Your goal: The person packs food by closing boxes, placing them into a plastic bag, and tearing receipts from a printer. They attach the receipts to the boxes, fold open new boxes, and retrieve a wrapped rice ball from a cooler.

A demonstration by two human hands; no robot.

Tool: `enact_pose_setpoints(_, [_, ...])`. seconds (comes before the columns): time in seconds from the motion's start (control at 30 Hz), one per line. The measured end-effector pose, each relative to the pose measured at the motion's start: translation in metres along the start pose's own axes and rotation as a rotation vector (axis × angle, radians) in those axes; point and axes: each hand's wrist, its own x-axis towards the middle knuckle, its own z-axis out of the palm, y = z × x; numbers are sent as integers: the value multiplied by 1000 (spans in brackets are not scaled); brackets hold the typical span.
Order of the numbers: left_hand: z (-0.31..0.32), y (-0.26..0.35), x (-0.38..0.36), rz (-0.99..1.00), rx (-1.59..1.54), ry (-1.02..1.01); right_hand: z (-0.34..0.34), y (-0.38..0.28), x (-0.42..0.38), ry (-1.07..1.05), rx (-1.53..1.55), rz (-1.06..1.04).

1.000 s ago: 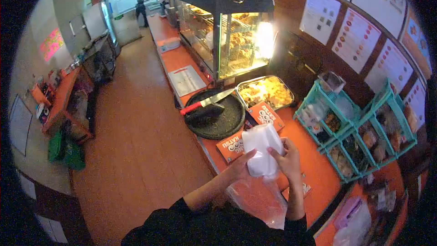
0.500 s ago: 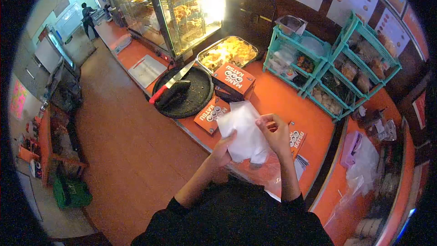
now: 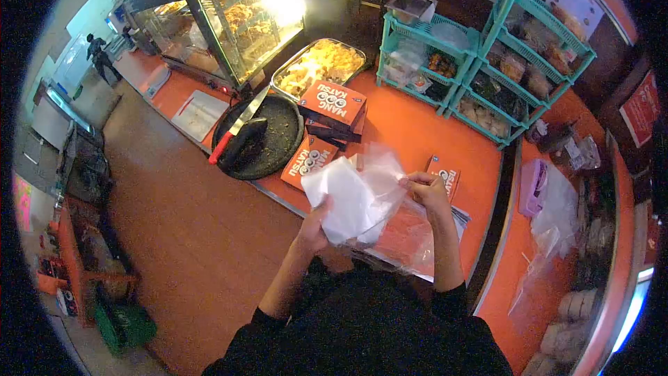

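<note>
My left hand (image 3: 314, 228) grips a white stack of thin plastic bags (image 3: 337, 198) by its left edge, thumb on top. With finger and thumb, my right hand (image 3: 428, 191) pinches the edge of one thin see-through plastic bag (image 3: 387, 175), which spreads out from the stack's right side. Below the right hand, a clear plastic wrapper (image 3: 410, 237) lies on the orange counter. Orange printed boxes lie just beyond the hands: one box (image 3: 308, 161) partly behind the stack, another box (image 3: 443, 174) behind my right hand.
A red-handled knife (image 3: 240, 124) rests across a round black board (image 3: 268, 150). Beyond stand a stacked box (image 3: 334, 104), a metal tray of yellow food (image 3: 320, 69) and a lit glass food cabinet (image 3: 243, 21). Teal basket racks (image 3: 449, 108) hold bagged items. A person (image 3: 101, 56) stands far left.
My right hand has drawn one thin bag out rightward from the stack, so it now fans apart. The left hand has shifted slightly left, and the whole view has turned a little.
</note>
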Motion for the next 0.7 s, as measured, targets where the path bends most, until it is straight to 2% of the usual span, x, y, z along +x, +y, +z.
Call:
enact_pose_setpoints(0.1, [-10,6,0,17,3,-10,-4,6,-4,46,15,-19])
enact_pose_setpoints(0.17, [-24,9,-2,-75,-3,-22,-6,15,-10,105,27,-1])
enact_pose_setpoints(0.23, [-30,15,-7,-53,4,-2,-7,32,-6,215,-66,-180])
enact_pose_setpoints(0.27, [-28,20,-12,-20,48,-26,-18,41,-4,249,-56,-164])
enact_pose_setpoints(0.33, [-48,24,-16,-43,50,-28,-30,57,-4,434,-228,-257])
enact_pose_setpoints(0.37, [-55,29,-19,-37,41,-27,-22,41,-19,444,-217,-244])
enact_pose_setpoints(0.43, [-66,39,-26,-48,56,-27,-10,8,-47,920,-880,-604])
enact_pose_setpoints(0.47, [-68,39,-29,-53,61,-26,-2,15,-53,927,-883,-589])
enact_pose_setpoints(0.53, [-70,37,-31,-56,42,23,19,42,-68,624,-1082,-968])
enact_pose_setpoints(0.6, [-71,35,-29,-56,23,66,35,105,-64,271,-1348,-926])
enact_pose_setpoints(0.63, [-73,32,-28,-60,33,83,38,155,-57,278,-1350,-916])
enact_pose_setpoints(0.67, [-74,30,-27,-56,41,102,40,209,-46,298,-1343,-774])
enact_pose_setpoints(0.7, [-73,28,-28,-52,41,104,43,235,-40,314,-1330,-638])
